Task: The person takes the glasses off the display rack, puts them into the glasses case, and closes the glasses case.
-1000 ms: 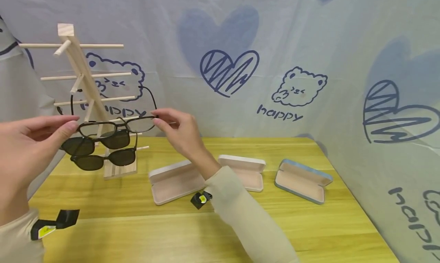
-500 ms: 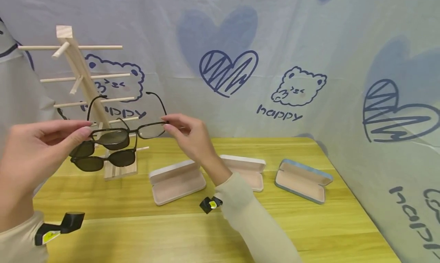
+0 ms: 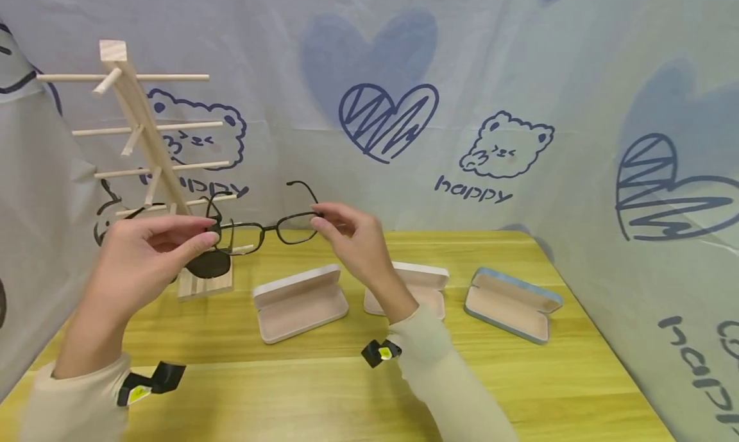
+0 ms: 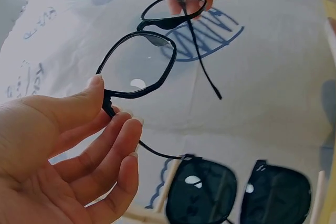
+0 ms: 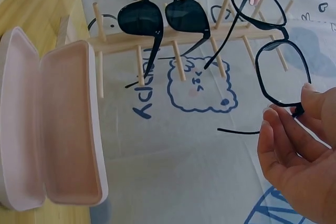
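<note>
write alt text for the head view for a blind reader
A left hand and right hand hold clear black-framed glasses by the frame's ends above a wooden table. Dark sunglasses, mostly hidden, sit on a wooden rack at left; two pale cases and a blue case stand open.

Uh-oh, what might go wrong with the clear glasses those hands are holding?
The clear glasses might drop: the left hand and right hand pinch them only at their ends, up in the air. An open leg could snag the stand or knock its sunglasses, which look near the left hand. If the hands pull apart too hard, they might bend.
</note>
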`<state>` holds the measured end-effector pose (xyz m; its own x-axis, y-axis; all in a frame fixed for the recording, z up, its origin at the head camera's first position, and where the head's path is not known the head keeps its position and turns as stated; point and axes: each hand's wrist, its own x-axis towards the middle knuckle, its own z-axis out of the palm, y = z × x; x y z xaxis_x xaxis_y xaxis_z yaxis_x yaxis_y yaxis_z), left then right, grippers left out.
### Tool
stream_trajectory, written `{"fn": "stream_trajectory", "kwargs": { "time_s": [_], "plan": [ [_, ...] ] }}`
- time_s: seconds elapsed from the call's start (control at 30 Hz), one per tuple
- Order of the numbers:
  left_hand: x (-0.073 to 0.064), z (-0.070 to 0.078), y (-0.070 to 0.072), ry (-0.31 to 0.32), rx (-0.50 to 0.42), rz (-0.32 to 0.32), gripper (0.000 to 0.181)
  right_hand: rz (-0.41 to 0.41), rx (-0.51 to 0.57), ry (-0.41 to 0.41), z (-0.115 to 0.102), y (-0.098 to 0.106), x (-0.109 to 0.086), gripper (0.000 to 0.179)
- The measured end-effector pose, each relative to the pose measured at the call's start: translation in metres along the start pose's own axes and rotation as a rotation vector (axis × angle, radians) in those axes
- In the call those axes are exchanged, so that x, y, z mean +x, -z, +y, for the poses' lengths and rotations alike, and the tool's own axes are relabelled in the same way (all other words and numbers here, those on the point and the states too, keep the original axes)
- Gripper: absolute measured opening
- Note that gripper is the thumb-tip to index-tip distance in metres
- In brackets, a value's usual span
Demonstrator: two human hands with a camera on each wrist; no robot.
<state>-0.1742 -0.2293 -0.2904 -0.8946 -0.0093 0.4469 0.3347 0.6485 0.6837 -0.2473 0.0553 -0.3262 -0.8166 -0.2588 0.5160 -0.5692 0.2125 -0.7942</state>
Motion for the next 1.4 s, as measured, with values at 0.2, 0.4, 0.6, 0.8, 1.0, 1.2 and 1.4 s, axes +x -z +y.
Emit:
{"fn": "stream_trajectory", "kwargs": {
  "time_s": [0.2, 0.4, 0.6, 0.8, 1.0, 1.2, 1.4],
  "plan": [
    [-0.001, 0.006, -0.021, -0.019, 0.04, -0.027, 0.024, 0.034, -0.002, -0.004, 0.008, 0.014, -0.009, 0.028],
    [-0.005, 0.007, -0.04, -0.075, 0.015, -0.017, 0.02, 0.059, 0.001, -0.023, 0.016, 0.024, -0.017, 0.03],
    [-0.008, 0.005, -0.061, -0.131, 0.01, -0.022, 0.017, 0.108, 0.015, -0.061, 0.024, 0.029, -0.026, 0.035],
    [-0.009, 0.003, -0.077, -0.147, -0.008, -0.021, 0.016, 0.123, 0.006, -0.134, 0.028, 0.034, -0.035, 0.053],
    [-0.014, -0.002, -0.087, -0.164, -0.023, -0.01, 0.018, 0.08, 0.016, -0.161, 0.029, 0.039, -0.043, 0.052],
    [-0.02, -0.005, -0.095, -0.161, -0.052, -0.008, 0.018, 0.055, -0.001, -0.143, 0.033, 0.045, -0.049, 0.052],
    [-0.026, -0.006, -0.099, -0.147, -0.07, -0.023, 0.017, 0.052, -0.006, -0.16, 0.032, 0.049, -0.058, 0.047]
  ]
}}
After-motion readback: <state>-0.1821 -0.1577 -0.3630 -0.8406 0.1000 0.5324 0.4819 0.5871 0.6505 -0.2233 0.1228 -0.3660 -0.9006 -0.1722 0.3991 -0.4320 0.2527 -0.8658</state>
